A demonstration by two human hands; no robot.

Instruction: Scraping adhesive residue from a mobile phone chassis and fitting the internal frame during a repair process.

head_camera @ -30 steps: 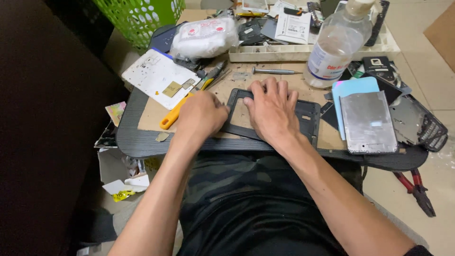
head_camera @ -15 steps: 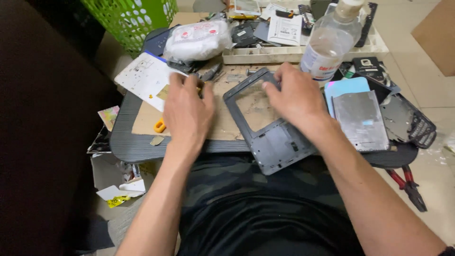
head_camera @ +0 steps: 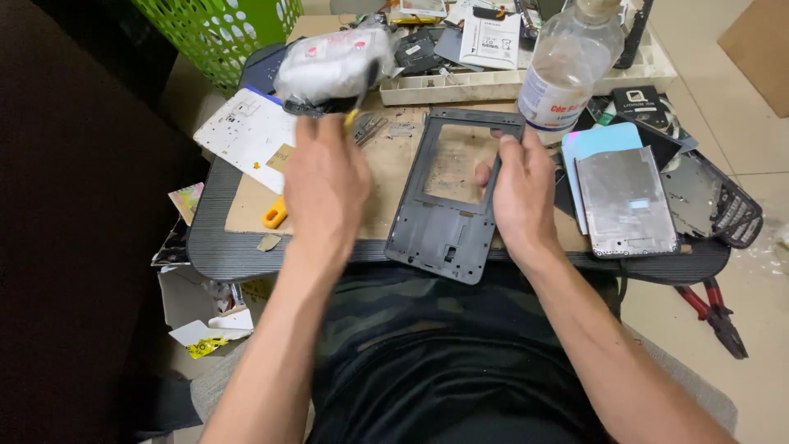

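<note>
A dark grey phone frame (head_camera: 448, 222) with a rectangular opening lies tilted on the brown cardboard mat (head_camera: 394, 177), its near end over the table's front edge. My right hand (head_camera: 522, 197) grips its right side, thumb inside the opening. My left hand (head_camera: 325, 189) is blurred, fingers curled down over a yellow-handled tool (head_camera: 275, 215) that lies slantwise on the cardboard. Whether that hand grips the tool is unclear.
A clear plastic bottle (head_camera: 567, 66) stands behind the frame. A silver back plate (head_camera: 625, 201), a blue card (head_camera: 600, 140) and a black keypad part (head_camera: 715, 197) lie right. A white bag (head_camera: 329, 62), a parts tray (head_camera: 526, 82), a green basket (head_camera: 222, 25) and floor pliers (head_camera: 715, 312) surround.
The phone frame has been lifted off the mat, turned and pulled toward me by my right hand. My left hand left the frame and moved left over the yellow-handled tool.
</note>
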